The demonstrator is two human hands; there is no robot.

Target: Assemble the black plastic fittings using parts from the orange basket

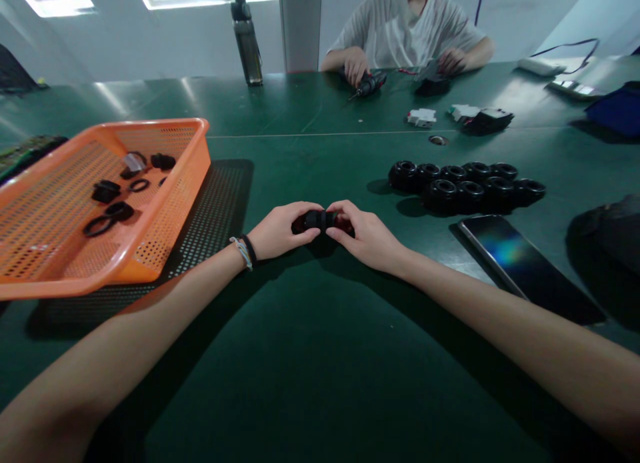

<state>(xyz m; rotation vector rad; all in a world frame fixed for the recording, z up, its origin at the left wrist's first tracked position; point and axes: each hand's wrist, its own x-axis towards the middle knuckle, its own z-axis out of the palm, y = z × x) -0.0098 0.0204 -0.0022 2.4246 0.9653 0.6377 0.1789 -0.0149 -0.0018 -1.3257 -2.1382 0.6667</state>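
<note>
Both hands meet near the middle of the green table (300,356), around a small black part (321,220). My left hand (283,231) grips its left side with thumb and fingers, and two bands circle that wrist. From the other side, my right hand (369,237) pinches the part's right end. The fingers partly hide the part, and whether it is one piece or two joined is too small to tell. Right of the hands stand several round black parts (470,191) in rows. On the left, an orange basket (173,233) holds several black parts and rings (139,185).
A dark phone (525,266) lies at the right, with a dark object (613,233) beyond it. Across the table a person (400,33) holds a tool (371,84). A bottle (249,53), white pieces (421,117) and a blue item (617,109) stand farther back.
</note>
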